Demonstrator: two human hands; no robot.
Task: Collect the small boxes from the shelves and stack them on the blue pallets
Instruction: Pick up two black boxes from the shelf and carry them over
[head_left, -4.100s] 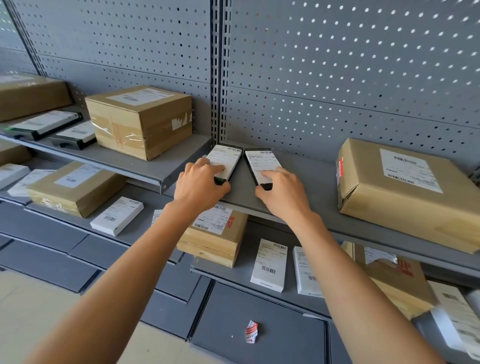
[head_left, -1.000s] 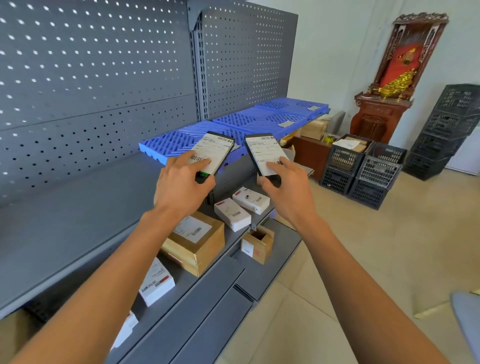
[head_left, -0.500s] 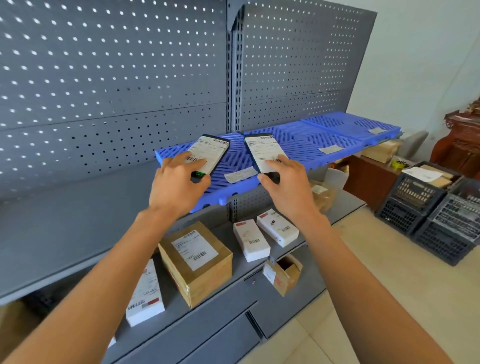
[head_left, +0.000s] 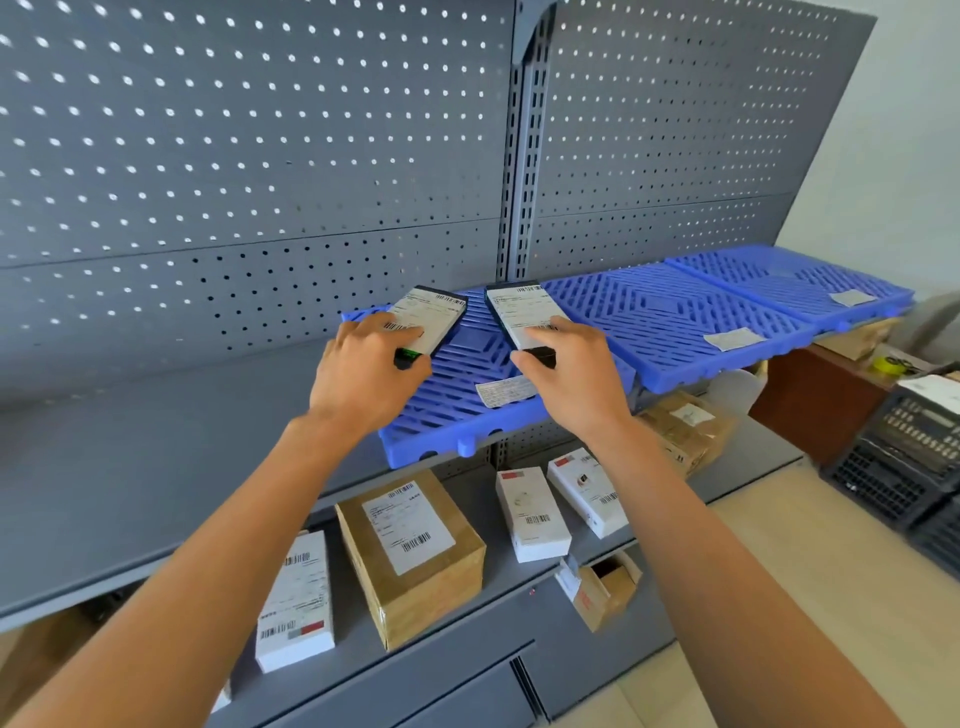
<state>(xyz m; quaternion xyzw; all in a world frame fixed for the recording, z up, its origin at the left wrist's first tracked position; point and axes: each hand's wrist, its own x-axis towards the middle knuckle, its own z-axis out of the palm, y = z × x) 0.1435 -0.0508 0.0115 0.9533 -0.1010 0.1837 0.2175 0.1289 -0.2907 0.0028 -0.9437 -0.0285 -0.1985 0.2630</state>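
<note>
Two flat boxes, one gripped in the left hand and one in the right hand, now hover over the blue pallet. Half a second ago they were just short of its near end

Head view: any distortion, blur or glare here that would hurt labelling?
Head view: wide-angle bending curves the shelf upright; the black crates at the right edge look smeared; daylight glows through the pegboard holes; both hands and their small boxes are sharp, label text unreadable.
</note>
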